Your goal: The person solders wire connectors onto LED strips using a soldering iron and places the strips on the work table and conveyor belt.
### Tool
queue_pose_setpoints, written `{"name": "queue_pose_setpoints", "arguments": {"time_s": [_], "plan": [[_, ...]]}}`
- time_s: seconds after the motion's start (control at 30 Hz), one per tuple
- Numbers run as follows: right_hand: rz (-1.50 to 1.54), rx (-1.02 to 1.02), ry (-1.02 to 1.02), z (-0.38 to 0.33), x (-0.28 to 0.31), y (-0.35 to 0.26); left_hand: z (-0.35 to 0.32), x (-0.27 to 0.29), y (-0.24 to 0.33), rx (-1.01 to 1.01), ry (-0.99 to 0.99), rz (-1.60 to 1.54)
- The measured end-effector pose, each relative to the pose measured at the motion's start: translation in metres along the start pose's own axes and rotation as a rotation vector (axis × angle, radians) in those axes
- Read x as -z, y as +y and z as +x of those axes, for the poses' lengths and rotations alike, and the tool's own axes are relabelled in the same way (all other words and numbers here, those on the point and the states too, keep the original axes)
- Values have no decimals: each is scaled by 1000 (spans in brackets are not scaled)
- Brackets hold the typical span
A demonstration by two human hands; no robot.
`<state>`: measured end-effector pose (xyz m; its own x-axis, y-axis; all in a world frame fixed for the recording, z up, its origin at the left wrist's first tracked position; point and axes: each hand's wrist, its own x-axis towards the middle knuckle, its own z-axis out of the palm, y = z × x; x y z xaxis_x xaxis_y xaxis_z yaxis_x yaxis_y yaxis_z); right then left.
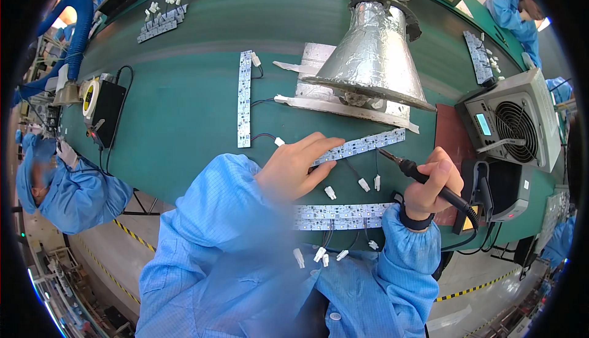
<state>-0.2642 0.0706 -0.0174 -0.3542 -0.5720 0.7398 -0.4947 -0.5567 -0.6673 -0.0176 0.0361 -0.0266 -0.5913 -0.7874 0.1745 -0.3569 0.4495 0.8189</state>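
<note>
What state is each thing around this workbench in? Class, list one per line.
Left hand: fingers on the slanted strip.
Right hand: closed around the iron.
Iron: held, tip by the slanted strip's near edge, contact unclear.
Slanted strip: steadied by the left hand.
Left strip: lying untouched.
Near strips: lying in two rows, wires attached.
Cone: wide end down.
Screen: lit.
Fan: spinning or still, cannot tell.

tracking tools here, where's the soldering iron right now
In the head view, right of centre: the soldering iron is in the right hand's grip, its tip close to the tilted LED strip below the foil-covered hood.
</note>
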Motion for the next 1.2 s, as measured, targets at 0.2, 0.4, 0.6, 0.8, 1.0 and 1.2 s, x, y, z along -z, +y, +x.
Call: {"name": "queue_pose_setpoints", "arguments": {"time_s": [0.2, 0.4, 0.6, 0.8, 1.0, 1.2], "plan": [[8, 3, -1, 0, -1, 0, 0, -1, -1, -18, 10, 9], [-23, -5, -6, 0, -1, -2, 0, -1, -2, -31, 19, 19], [-25, -42, -72, -1, 5, -3, 0, 0, 1, 6, -3, 5], [50, -47, 206, 13, 18, 10, 0, 1, 2, 16, -14, 4], [-79, -110, 245, 18, 26, 18, 0, 0, 3, 27, -16, -7], [-137, -98, 191, 17, 24, 20, 0, 0, 2, 18, -11, -11]]}}
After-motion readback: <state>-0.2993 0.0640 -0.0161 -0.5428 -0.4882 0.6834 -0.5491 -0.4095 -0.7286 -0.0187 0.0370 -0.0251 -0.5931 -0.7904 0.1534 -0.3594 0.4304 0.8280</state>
